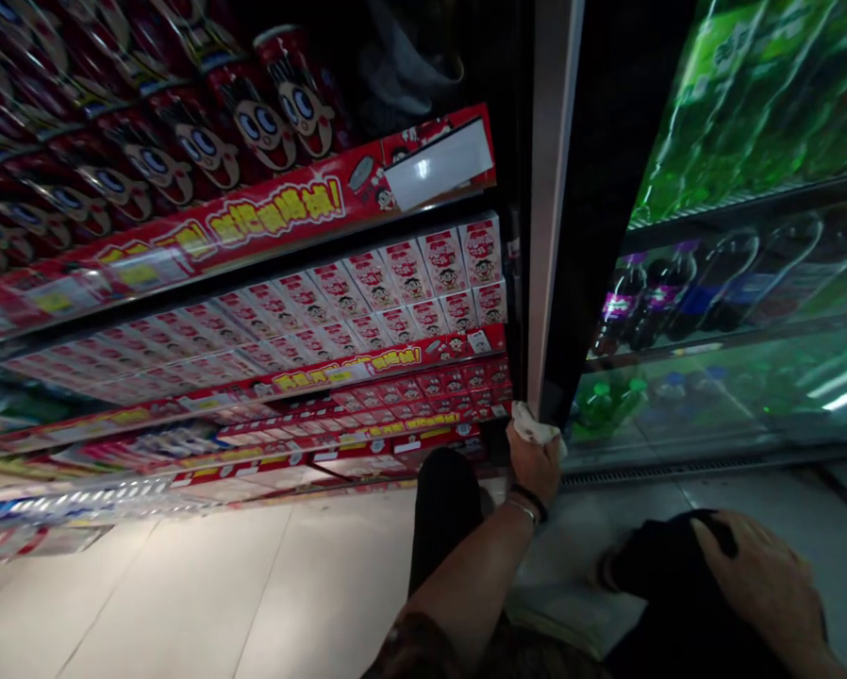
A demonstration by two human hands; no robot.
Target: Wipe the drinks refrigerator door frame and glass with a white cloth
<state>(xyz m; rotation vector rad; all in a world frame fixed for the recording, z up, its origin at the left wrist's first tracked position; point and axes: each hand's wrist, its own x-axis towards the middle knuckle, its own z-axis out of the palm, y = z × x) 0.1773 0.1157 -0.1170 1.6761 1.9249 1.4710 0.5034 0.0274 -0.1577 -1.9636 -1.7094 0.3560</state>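
On the far left, well away from the fingers, red cans (204, 141) with a cartoon face lay in rows on the upper shelf, above a red shelf strip (268, 212) with yellow lettering. Below it stood rows of small white and red cartons (409, 273), nearer the fingers but apart from them. Pale floor tiles (268, 585) ran beneath the shelving.

The left hand (533, 462) reached forward from a bare forearm, a dark band and a thin bracelet at the wrist. Its fingers were clenched around a white cloth (537, 429), which bunched out just above the knuckles and pressed against the foot of the cooler door frame (551, 217). The frame rose straight up from the fingertips.

To the right of those fingers, behind the glass, lay green-capped bottles (611, 401); higher up stood dark soda bottles (642, 297), and green bottles (741, 94) filled the top shelf.

The right hand (767, 580) rested flat on the person's dark-trousered knee (668, 566), fingers spread and relaxed, grasping nothing.
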